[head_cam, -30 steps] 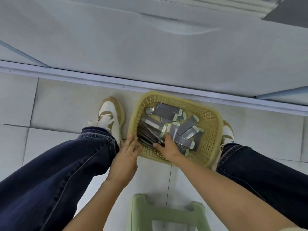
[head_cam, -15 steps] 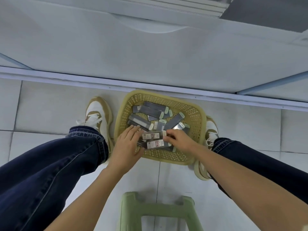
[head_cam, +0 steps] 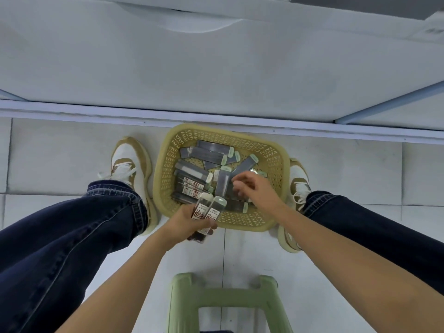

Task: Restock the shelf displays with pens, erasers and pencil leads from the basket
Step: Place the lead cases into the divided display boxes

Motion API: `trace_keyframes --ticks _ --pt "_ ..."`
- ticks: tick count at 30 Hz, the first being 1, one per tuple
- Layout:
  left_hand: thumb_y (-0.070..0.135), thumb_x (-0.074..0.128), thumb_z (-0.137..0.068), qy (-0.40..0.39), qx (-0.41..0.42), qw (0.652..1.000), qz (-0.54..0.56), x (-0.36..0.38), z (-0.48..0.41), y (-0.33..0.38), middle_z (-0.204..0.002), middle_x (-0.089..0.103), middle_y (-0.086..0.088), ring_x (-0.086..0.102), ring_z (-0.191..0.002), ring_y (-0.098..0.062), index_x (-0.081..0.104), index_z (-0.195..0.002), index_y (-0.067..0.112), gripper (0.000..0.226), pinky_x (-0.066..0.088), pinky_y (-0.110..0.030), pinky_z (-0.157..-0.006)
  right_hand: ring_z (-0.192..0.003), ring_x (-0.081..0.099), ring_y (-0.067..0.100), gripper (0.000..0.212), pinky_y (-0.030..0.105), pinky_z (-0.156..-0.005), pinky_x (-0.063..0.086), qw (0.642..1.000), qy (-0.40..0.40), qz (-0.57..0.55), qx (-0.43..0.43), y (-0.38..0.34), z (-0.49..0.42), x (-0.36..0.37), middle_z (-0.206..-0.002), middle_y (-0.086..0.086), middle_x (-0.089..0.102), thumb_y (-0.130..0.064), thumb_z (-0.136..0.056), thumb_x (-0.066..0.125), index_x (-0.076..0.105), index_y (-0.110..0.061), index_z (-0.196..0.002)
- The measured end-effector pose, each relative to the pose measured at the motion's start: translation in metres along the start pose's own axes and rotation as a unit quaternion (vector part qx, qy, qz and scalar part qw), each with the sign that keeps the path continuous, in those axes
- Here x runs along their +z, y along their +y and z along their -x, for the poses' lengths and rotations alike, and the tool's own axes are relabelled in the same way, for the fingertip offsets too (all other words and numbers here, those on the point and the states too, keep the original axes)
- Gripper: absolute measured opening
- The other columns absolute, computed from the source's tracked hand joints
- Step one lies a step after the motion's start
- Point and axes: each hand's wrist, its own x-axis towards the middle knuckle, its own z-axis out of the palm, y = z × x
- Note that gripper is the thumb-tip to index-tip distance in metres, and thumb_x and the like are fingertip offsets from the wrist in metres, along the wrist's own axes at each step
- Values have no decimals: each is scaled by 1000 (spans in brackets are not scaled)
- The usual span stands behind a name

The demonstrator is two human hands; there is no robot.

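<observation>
Tiled floor [head_cam: 72,152], basket [head_cam: 242,225] of lead cases [head_cam: 211,152]; two cases [head_cam: 209,212] in grip of left hand [head_cam: 186,223], right hand [head_cam: 258,189] over basket, hold unclear.

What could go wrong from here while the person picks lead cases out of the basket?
The left hand grips two lead cases by their lower ends over the basket at its near rim; one might slip to the floor. Their labels read 0.5 and 0.7, so sizes could get mixed when restocking.
</observation>
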Motion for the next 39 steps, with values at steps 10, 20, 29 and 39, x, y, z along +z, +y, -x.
trace_keyframes --ticks 10,20,29,39 --pt "18 54 -99 83 20 995 55 -9 -1 -25 -81 73 -6 70 -74 -20 59 -99 13 8 51 -35 -67 -124 46 27 74 42 -102 39 927 -18 371 56 47 -15 38 -134 6 47 -32 -72 82 41 -18 -133" --pt "20 52 -100 76 30 996 47 -11 -1 -29 -86 73 -11 67 -87 -32 61 -97 12 12 52 -51 -84 -112 53 28 51 36 -94 44 923 -15 379 66 57 -13 40 -122 13 56 -29 -80 77 57 -6 -120" --pt "12 47 -101 98 15 993 65 -6 4 -16 -88 72 -9 67 -71 -14 58 -106 7 13 53 -25 -65 -100 59 24 39 28 -75 43 954 -104 253 126 46 -4 7 -112 8 63 -27 -89 68 56 -12 -123" --pt "24 52 -99 180 112 974 83 24 53 66 -59 44 -6 38 -45 -13 47 -78 9 27 32 -19 -39 -96 59 18 37 31 -79 49 972 -157 171 -39 -66 56 -50 -107 -2 59 -40 -87 68 55 -23 -117"
